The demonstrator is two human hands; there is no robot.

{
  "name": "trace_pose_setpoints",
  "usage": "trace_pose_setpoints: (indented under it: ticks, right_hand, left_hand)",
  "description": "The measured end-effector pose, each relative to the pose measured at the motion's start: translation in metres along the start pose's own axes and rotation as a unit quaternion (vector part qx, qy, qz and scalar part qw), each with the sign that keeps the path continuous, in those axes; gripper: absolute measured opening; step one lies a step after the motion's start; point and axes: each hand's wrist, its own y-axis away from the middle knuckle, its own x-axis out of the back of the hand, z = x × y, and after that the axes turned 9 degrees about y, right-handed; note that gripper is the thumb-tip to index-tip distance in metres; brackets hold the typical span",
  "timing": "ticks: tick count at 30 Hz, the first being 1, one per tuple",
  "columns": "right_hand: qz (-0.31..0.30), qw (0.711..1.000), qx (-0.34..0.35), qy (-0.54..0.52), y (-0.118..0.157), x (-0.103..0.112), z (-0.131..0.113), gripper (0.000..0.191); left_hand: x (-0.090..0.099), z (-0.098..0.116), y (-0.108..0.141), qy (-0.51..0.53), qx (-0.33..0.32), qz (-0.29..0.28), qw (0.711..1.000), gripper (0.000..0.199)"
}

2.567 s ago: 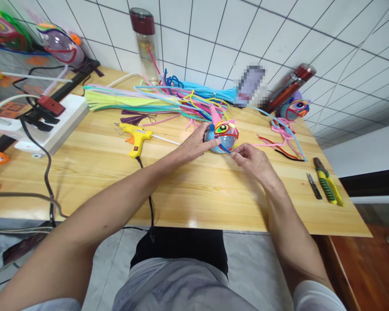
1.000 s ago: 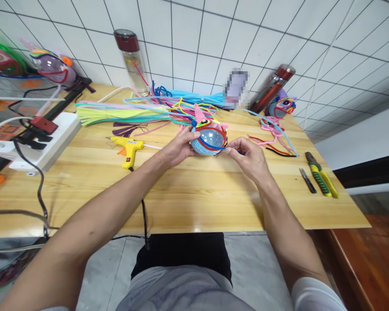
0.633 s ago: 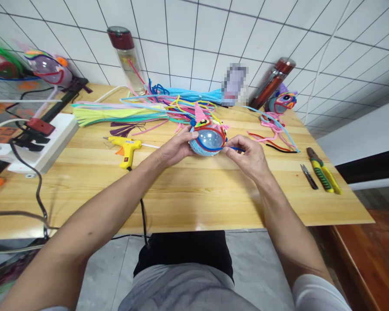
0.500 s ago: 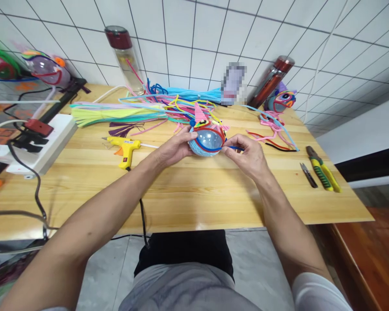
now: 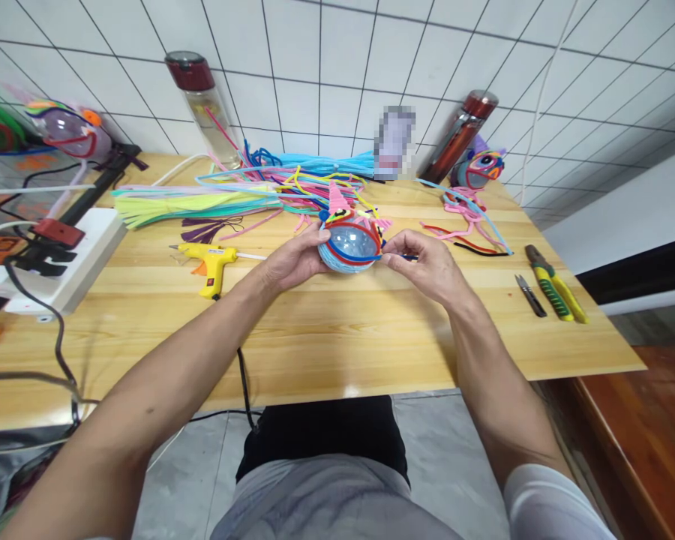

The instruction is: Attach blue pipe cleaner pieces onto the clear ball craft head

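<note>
My left hand is closed around the left side of a clear round ball. Light-blue pipe cleaners wrap the ball's underside, a red one rings its opening, and a pink cone and eye-like pieces sit on top. My right hand pinches a dark blue pipe cleaner at the ball's right edge. That blue strand runs across the ball's lower front, and its loose end shows past my right fingers. Both hands hold these just above the wooden table.
Left of my hands lies a yellow glue gun. Bundles of pipe cleaners spread behind. Pliers and small snips lie at right. A power strip with cables, two bottles and other decorated balls stand around.
The view has shifted slightly, so everything sits a little further left. My left hand still holds the ball, and my right hand still pinches the blue pipe cleaner at its right edge.
</note>
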Motion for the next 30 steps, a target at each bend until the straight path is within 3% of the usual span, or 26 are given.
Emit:
trace_pose_setpoints:
  ticks: [12, 30]
  right_hand:
    - [-0.004, 1.0, 0.015, 0.016, 0.0018, -0.0022, -0.0004, 0.001]
    - [0.016, 0.999, 0.026, 0.039, 0.0022, -0.0041, -0.003, 0.003]
  left_hand:
    - [0.004, -0.0024, -0.0003, -0.007, 0.026, -0.008, 1.0, 0.067]
    - [0.0062, -0.0036, 0.0004, -0.01, 0.026, -0.006, 1.0, 0.065]
